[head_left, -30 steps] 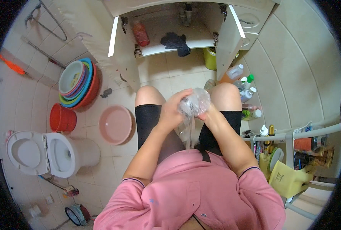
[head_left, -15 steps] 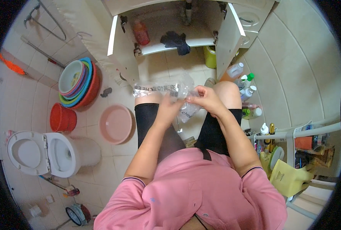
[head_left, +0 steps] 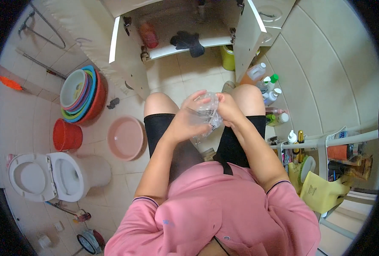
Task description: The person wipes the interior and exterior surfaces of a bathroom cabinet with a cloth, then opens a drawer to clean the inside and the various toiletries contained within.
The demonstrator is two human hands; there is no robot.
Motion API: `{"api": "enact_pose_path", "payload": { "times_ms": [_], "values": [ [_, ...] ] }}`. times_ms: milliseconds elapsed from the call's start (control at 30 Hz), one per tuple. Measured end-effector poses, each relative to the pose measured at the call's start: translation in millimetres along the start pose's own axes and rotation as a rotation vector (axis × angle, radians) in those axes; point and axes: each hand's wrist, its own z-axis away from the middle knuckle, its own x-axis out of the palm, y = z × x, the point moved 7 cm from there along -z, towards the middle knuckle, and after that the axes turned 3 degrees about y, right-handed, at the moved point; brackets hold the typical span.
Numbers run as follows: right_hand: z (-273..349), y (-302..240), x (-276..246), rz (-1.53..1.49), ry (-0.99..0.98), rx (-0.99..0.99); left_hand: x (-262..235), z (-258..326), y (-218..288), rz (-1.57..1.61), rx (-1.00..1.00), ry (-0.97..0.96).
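Both hands are up in front of the knees with one crumpled clear bottle (head_left: pixel 206 112) squeezed between them. The left hand (head_left: pixel 188 121) is wrapped around the near, lower part with fingers curled tight over the plastic. The right hand (head_left: pixel 228 110) grips the other side, also closed on it. So the bottle sits dead centre between the two, touching both, and neither hand is really nearer. Its long axis is hard to call because it's so crushed, but it looks tilted, running from upper middle down toward the lap. I can't make out a cap.

Going outward: two bare knees either side of the hands, black shorts, pink shirt below. Just under the hands, between the thighs, there's something small on the floor that I can't identify.

Counts, as best I can:
- one pink basin (head_left: pixel 126 137) on the floor to the left
- one red bucket (head_left: pixel 67 135) beyond it
- one stack of coloured basins (head_left: pixel 80 91) leaning by the wall, too nested to count
- one toilet (head_left: pixel 48 176) with the lid up, far left
- one open cabinet (head_left: pixel 189 25) straight ahead, both doors swung out, with a red bottle (head_left: pixel 149 35) and a dark rag (head_left: pixel 188 42) inside
- a cluster of maybe four or five cleaner bottles (head_left: pixel 268 91) right of the right knee
- one rack (head_left: pixel 326 143) with a yellow glove (head_left: pixel 321 192) far right
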Motion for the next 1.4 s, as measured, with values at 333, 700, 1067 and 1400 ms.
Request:
{"api": "enact_pose_path", "payload": {
  "times_ms": [333,700,1067,1400],
  "values": [
    [9.1,2.6,-0.7,-0.282,0.03,0.048,7.2,-0.7,21.0,-0.385,0.163,0.079],
    [48.3,-43.7,9.7,0.066,-0.152,-0.375,8.5,4.3,-20.8,0.527,-0.289,0.287],
    [42.0,-33.3,-2.5,0.048,0.073,-0.276,0.6,7.3,-21.5,0.561,-0.19,0.403],
    [26.6,-20.1,-21.3,0.1,0.241,-0.309,15.1,2.2,36.3,-0.379,0.228,0.124]
  ]
}}
